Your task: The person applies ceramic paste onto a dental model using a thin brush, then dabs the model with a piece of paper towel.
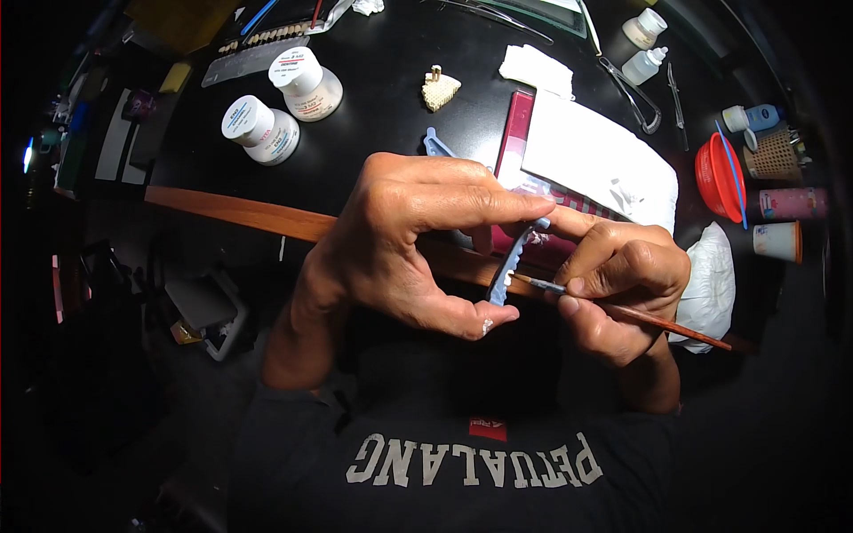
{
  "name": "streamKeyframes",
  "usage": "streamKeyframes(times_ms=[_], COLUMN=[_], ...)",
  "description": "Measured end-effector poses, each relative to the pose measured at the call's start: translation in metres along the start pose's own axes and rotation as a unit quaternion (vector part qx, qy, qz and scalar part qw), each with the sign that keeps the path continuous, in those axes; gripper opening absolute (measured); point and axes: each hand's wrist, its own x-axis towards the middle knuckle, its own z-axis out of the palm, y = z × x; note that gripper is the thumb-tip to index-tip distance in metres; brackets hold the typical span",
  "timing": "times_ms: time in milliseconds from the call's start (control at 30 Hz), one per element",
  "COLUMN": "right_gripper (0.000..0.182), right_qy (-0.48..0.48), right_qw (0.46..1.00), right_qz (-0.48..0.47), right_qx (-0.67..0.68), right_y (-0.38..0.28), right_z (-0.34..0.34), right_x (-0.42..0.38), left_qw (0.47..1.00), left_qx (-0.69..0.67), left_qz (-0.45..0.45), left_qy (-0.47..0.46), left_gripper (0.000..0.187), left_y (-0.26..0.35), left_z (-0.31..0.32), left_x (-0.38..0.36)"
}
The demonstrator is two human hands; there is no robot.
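A narrow blue curved piece [505, 277] with small white bits along its right edge is held by its two ends between the fingertips and thumb of my left hand [413, 240]. My right hand [626, 271] pinches a thin brush [635, 313] with a reddish-brown handle. The brush tip points left and is at or very near the white bits; contact cannot be made out. The index fingertip of my left hand meets the fingers of my right hand. White residue shows on my left thumb.
Two white-lidded jars [306, 84] [260, 131] stand at upper left. Beyond my hands lie a tan model piece [439, 90], folded tissue [537, 71] and a white sheet [595, 155]. A red bowl [719, 178], a cup [777, 242] and a white bundle [709, 289] are at right.
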Motion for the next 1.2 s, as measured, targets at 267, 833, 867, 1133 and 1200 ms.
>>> streamKeyframes(times_ms=[267,833,867,1133,1200], right_gripper=[0.016,0.011,0.011,0.012,0.012], right_qy=[0.007,-0.038,-0.04,-0.059,-0.061], right_qw=[1.0,0.999,0.999,0.998,0.998], right_qz=[0.004,0.007,0.004,-0.006,-0.009], right_qx=[-0.005,0.0,0.002,-0.018,-0.02], right_y=[-0.001,0.001,0.001,0.001,0.001], right_z=[0.0,-0.007,-0.007,-0.009,-0.008], right_x=[-0.001,-0.003,-0.003,-0.001,-0.001], left_qw=[1.0,1.0,1.0,1.0,1.0], left_qx=[-0.008,-0.003,-0.003,-0.009,-0.016], left_qz=[0.003,0.002,0.004,0.002,0.0], left_qy=[-0.001,0.006,0.007,0.011,0.012], left_gripper=[0.069,0.066,0.066,0.066,0.066], left_y=[-0.001,0.001,0.001,0.001,0.0], left_z=[0.001,-0.001,0.0,0.0,0.0], left_x=[-0.001,-0.002,-0.002,-0.002,-0.003])
